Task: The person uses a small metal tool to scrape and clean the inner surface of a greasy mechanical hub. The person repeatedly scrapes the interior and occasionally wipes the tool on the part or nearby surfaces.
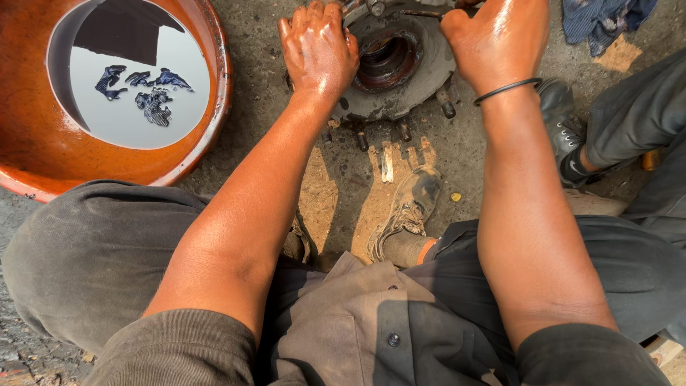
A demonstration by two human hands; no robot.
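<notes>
The left hand point(318, 50) lies flat on the wheel hub point(396, 64), grasping nothing; the right hand point(500, 43) clasps its far rim. Heavy, rigid, oily-slick: best held by the rim.

This is an open-air vehicle repair yard, a roadside workshop with the work done on the ground. A heavy grey steel wheel hub with projecting studs point(396, 64) lies on the stained, gritty concrete floor point(343, 186). Beside it stands a wide rust-orange metal basin holding dark oily liquid point(28, 143). A crumpled blue rag point(604, 18) lies nearby, and the scuffed, grease-marked work shoe point(407, 211) and grimy grey clothing fit the trade.
</notes>
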